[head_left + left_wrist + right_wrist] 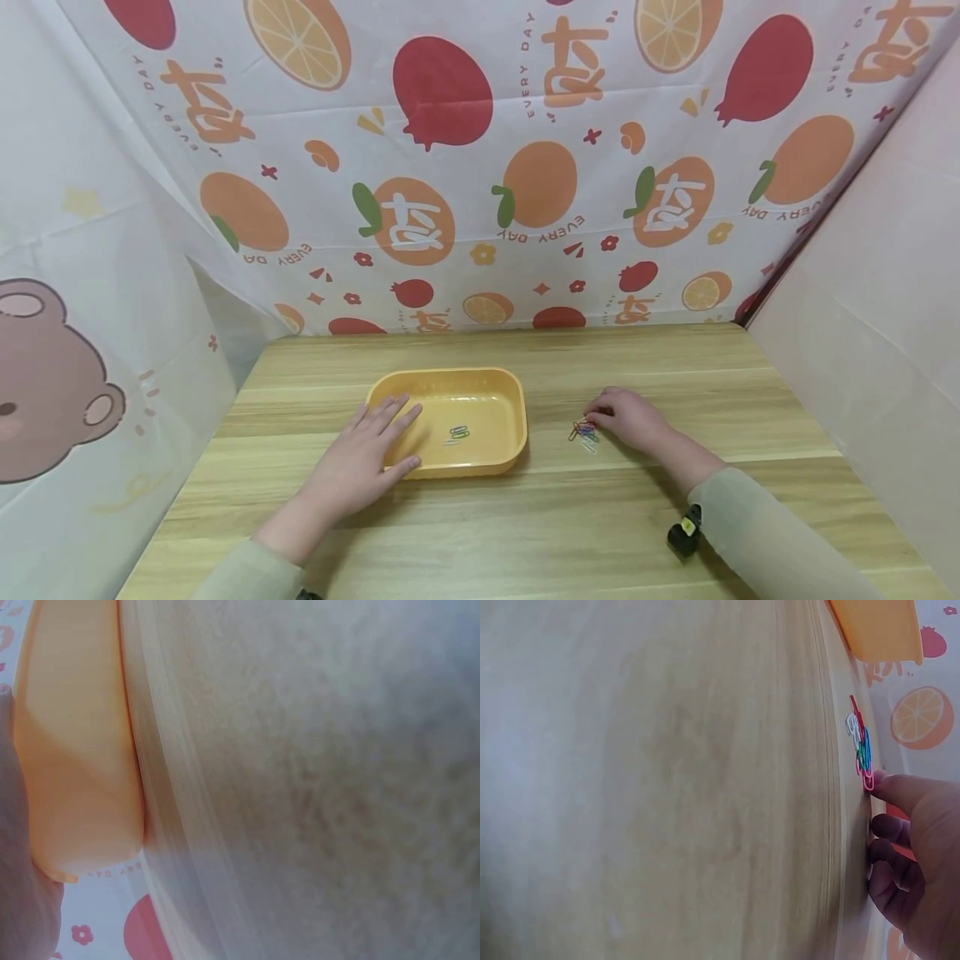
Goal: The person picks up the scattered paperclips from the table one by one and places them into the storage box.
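A yellow plastic tray [491,382] [75,750] sits mid-table and has a few paper clips [457,433] lying in it. My left hand [367,454] rests flat on the tray's left rim, its fingers straight and reaching over the edge. To the right of the tray, a small pile of coloured paper clips [583,432] [861,746] lies on the wood. My right hand [626,417] [907,855] is at the pile's right side. Its index fingertip touches a pink clip and its other fingers curl down on the table. No clip is lifted.
The wooden table [525,517] [667,780] is boxed in by a fruit-print cloth [480,167] behind, a bear-print cloth [67,375] on the left and a plain panel [877,333] on the right. A black wrist camera [684,529] sits on my right sleeve.
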`<action>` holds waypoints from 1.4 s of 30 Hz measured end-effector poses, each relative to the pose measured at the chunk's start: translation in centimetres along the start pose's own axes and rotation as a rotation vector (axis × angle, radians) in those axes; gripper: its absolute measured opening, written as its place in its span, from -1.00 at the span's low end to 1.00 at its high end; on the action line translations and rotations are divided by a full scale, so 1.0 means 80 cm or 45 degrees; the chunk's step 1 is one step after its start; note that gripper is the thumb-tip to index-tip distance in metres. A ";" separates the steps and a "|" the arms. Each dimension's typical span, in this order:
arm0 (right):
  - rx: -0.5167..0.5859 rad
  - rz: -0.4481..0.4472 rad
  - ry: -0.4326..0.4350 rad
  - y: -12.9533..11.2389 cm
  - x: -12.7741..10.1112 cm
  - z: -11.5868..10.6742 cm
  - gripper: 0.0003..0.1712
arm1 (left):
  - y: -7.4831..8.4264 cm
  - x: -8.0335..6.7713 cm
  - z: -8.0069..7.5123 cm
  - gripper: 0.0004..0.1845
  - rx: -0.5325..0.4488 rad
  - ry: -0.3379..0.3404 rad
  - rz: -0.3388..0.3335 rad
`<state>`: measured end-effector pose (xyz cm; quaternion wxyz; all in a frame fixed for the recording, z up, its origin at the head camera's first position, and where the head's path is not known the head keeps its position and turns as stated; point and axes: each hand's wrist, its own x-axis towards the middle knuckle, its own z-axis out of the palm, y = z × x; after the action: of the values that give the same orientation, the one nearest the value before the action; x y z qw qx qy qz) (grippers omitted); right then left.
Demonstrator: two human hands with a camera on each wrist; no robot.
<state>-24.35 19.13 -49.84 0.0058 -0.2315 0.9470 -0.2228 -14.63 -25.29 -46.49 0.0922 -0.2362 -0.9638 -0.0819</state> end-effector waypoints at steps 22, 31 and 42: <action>0.031 -0.008 -0.136 0.004 0.015 -0.005 -0.89 | -0.002 0.000 0.000 -0.19 0.009 -0.006 0.001; 0.051 -0.013 -0.163 0.002 0.019 -0.007 -0.94 | -0.002 0.000 0.001 -0.19 -0.006 -0.009 -0.008; -0.006 0.000 -0.254 -0.012 0.028 -0.016 -0.81 | -0.003 0.000 0.001 -0.19 0.007 -0.001 0.001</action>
<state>-26.07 17.91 -48.11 0.0997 -0.2525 0.9422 -0.1966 -14.77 -25.46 -46.58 0.0924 -0.2364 -0.9640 -0.0791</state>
